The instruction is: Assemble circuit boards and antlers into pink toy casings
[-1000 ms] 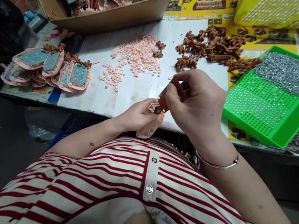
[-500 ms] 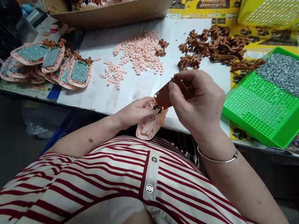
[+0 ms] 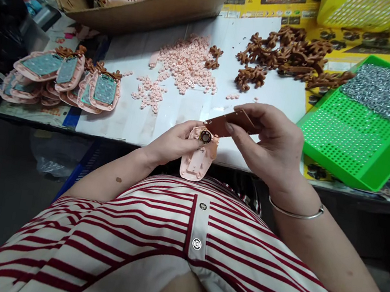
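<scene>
My left hand (image 3: 176, 144) is closed on a pink plastic shell (image 3: 195, 163) at the table's front edge, its inner side facing up. A small round black speaker (image 3: 205, 137) sits at the shell's upper end, by my left thumb. Between the thumb and fingers of my right hand (image 3: 269, 145) is a brown circuit board (image 3: 226, 123), tilted, with its left end just above the speaker. Whether wires join board and shell I cannot make out.
Pink shells with circuit boards (image 3: 104, 90) are stacked at left. Small pink parts (image 3: 188, 61) and brown bow-shaped pieces (image 3: 291, 52) lie beyond my hands. A green basket (image 3: 368, 173) holds metal screws (image 3: 388, 93); a cardboard box (image 3: 157, 9) and a yellow basket (image 3: 378, 17) stand behind.
My right hand has moved slightly right and turned the brown board flatter, uncovering the speaker. My left hand keeps its hold on the shell.
</scene>
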A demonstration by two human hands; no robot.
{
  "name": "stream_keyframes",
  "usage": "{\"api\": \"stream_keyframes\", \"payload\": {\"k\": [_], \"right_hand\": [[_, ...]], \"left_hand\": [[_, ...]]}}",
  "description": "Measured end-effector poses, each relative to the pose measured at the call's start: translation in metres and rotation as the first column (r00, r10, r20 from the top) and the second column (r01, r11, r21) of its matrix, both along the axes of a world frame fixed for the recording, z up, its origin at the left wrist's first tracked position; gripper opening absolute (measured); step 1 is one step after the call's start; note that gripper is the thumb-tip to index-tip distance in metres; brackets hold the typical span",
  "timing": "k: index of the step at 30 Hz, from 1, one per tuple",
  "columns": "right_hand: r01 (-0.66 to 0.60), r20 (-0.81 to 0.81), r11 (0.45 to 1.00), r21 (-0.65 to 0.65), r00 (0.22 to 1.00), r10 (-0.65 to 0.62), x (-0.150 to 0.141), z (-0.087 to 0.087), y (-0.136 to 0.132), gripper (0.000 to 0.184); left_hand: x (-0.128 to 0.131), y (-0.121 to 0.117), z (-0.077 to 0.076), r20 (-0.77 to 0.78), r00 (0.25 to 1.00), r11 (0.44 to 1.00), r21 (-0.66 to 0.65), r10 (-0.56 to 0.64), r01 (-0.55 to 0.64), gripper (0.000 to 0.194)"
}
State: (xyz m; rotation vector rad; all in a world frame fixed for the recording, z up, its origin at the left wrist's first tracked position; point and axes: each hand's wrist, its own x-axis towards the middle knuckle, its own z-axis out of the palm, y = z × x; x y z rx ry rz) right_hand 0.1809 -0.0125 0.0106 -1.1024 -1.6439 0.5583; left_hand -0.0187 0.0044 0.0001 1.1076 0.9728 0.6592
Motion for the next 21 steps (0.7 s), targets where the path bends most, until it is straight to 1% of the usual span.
{"api": "stream_keyframes", "payload": {"k": [3,5,7,8,11,14,18,21], "right_hand": [[-0.013,0.084,0.997,0.079,0.996,0.007,0.008,0.001,-0.008,0.022],[-0.072,0.157,0.986,0.152,0.987,0.048,0.013,-0.001,-0.014,0.028],[-0.136,0.234,0.966,0.221,0.969,0.083,0.015,-0.006,-0.019,0.036],[-0.155,0.276,0.953,0.260,0.958,0.081,0.015,-0.010,-0.021,0.039],[-0.151,0.375,0.903,0.402,0.927,-0.012,0.010,-0.024,-0.026,0.043],[-0.144,0.463,0.868,0.476,0.880,-0.108,0.003,-0.032,-0.030,0.042],[-0.187,0.577,0.837,0.514,0.797,-0.177,-0.006,-0.030,-0.033,0.032],[-0.202,0.614,0.810,0.550,0.755,-0.229,-0.011,-0.024,-0.035,0.027]], "left_hand": [[0.000,0.002,0.000,0.046,0.999,0.997,-0.070,0.016,-0.013,0.038],[0.000,0.003,0.001,0.075,0.997,0.994,-0.108,0.000,0.008,0.034],[0.000,0.005,0.003,0.094,0.996,0.990,-0.137,-0.011,0.024,0.031],[0.000,0.005,0.003,0.092,0.996,0.988,-0.155,-0.006,0.020,0.031],[0.001,0.006,0.005,0.071,0.997,0.978,-0.209,0.023,-0.007,0.036],[0.001,0.007,0.005,0.073,0.997,0.975,-0.220,0.037,-0.020,0.036],[0.002,0.006,0.006,0.073,0.996,0.977,-0.211,0.047,-0.031,0.033],[0.003,0.006,0.007,0.072,0.997,0.983,-0.183,0.032,-0.018,0.029]]}}
